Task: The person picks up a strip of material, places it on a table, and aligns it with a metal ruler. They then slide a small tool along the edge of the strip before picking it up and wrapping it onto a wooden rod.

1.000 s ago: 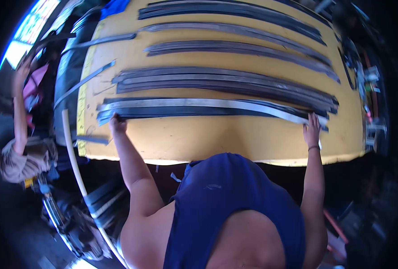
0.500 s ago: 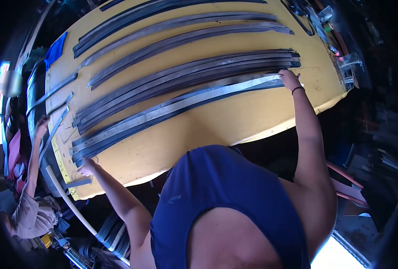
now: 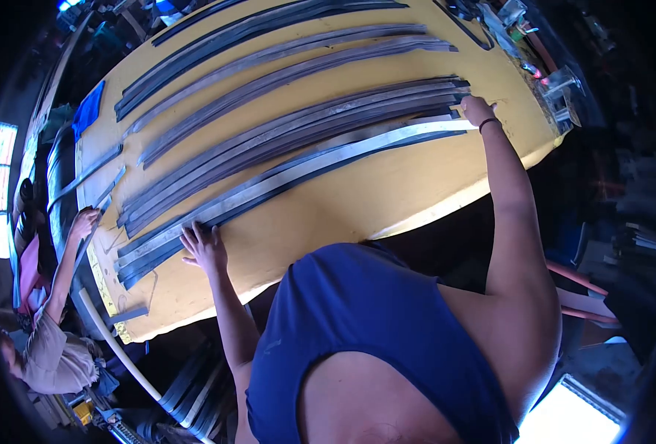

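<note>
A long pale grey strip (image 3: 387, 137) lies on top of darker strips along the near side of a yellow table (image 3: 320, 200). At the strip's right end, my right hand (image 3: 478, 111) has its fingers closed round the end. My left hand (image 3: 207, 250) rests with spread fingers near the left part of the same strips, its fingertips touching their near edge. Just beyond lies another bundle of dark grey strips (image 3: 291, 140), parallel to this one.
More strip bundles (image 3: 291, 70) lie across the table's far half. A blue cloth (image 3: 89, 109) hangs at its left corner. To the left, a co-worker's hand (image 3: 84, 222) holds a dark strip over the table edge. A white pipe (image 3: 121, 348) runs beside the left corner.
My left hand has moved right and away from me, from beside the strips' left end onto their near edge. The co-worker's hand has come up to the table edge. My view has shifted slightly.
</note>
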Tool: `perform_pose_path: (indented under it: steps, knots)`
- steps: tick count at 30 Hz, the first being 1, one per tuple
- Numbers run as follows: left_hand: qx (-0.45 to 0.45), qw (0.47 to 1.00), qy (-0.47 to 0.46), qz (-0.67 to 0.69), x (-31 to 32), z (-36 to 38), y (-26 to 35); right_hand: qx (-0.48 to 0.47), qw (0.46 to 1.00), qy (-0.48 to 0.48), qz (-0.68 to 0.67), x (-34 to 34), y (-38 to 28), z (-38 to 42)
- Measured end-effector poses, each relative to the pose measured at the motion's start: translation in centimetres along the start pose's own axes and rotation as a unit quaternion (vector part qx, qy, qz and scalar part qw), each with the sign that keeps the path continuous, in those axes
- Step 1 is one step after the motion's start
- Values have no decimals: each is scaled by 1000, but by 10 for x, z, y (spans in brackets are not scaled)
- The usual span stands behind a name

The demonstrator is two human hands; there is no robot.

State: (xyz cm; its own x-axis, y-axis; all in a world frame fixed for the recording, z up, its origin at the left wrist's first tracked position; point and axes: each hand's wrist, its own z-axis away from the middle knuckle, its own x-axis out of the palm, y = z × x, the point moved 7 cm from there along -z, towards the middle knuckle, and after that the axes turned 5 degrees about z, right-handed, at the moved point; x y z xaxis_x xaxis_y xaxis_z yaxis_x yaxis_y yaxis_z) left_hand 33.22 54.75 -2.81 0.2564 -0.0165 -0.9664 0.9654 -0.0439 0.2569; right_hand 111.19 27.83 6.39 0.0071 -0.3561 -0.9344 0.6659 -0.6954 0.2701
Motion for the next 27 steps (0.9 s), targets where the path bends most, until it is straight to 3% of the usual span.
perform_pose_path:
  steps: [2,6,7,10,13,17,20,27]
  knots:
    - [11,1000,2,-13,2,2,-3,41,996,76,31,-12,25,10]
    - [15,1000,8,-15,6,0,-4,67,972,160,-161,14,60,34]
    - [16,1000,14,-17,10,-2,-6,80,971,159,-159,30,57,41]
    - [24,999,27,-15,11,-1,-7,72,958,208,-183,92,15,79]
    - [26,999,30,-17,9,0,-6,124,947,213,-204,147,-54,132]
    - [41,998,46,-31,12,-1,-6,161,940,232,-193,143,-96,163]
    - [45,997,58,-30,13,0,-8,169,937,213,-219,135,-95,164]
    - [60,994,82,-36,9,3,-1,151,934,280,-162,131,-93,161]
